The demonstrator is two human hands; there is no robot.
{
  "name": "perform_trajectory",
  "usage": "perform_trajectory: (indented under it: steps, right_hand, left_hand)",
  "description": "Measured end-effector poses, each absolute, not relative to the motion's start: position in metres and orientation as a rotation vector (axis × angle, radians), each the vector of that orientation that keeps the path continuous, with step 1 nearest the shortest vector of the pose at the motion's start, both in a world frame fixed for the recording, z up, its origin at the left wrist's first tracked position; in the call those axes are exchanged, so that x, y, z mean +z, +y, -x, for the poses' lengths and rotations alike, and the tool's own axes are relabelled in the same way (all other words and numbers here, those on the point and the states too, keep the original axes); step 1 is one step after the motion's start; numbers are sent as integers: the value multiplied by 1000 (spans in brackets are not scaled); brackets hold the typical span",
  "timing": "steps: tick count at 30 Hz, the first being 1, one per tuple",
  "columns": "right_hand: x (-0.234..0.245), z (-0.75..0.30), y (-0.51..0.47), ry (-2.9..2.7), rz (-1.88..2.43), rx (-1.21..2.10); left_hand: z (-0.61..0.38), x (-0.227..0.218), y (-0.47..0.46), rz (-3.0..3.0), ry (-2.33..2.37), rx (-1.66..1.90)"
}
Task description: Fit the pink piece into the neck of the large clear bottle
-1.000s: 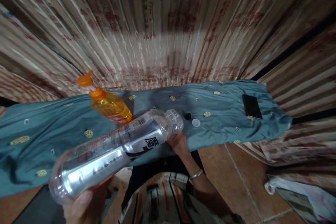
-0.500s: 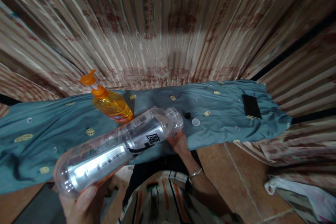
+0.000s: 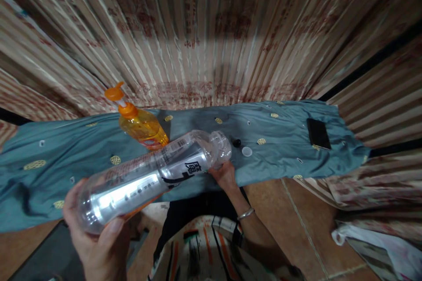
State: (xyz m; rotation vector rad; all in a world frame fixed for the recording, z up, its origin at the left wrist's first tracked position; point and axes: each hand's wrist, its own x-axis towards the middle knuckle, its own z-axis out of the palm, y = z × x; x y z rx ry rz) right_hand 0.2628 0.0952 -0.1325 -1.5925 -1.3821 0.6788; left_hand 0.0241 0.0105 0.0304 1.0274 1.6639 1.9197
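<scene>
A large clear plastic bottle [image 3: 138, 180] with a silver label and black characters lies tilted in front of me, base toward the lower left. My left hand [image 3: 99, 232] is wrapped round its base, thumb on the near side. At the narrow end, my right hand [image 3: 226, 177] is closed against a small, clear, rounded plastic piece [image 3: 221, 147]. Whether that piece is the bottle's own neck or a separate part I cannot tell. Just right of it, on the cloth, lie a small black object [image 3: 237, 143] and a translucent white cap [image 3: 247, 152].
An orange pump bottle [image 3: 143, 127] with amber liquid stands behind the large bottle. A black phone-like slab [image 3: 318, 134] lies on the right of the teal patterned cloth [image 3: 280, 164]. Striped curtains [image 3: 211, 44] hang behind and at both sides. Tiled floor [image 3: 280, 210] shows below.
My left hand's fingers now show round the far side of the bottle's base. The base end sits slightly higher and further right; the view has shifted a little. My right hand keeps its hold.
</scene>
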Motion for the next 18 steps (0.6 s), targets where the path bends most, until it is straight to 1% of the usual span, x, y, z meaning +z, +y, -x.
perform_trajectory:
  steps: [3,6,18]
  right_hand:
    - [-134,-263,95,-1382,1610,687]
    - [-133,-263,95,-1372,1622,695]
    - [-126,-263,95,-1358,1620,761]
  left_hand:
    - [-20,30,14,-972,1644,2049]
    - [-19,30,14,-909,1699,2026]
    - [-38,26,3,-827,1556,2030]
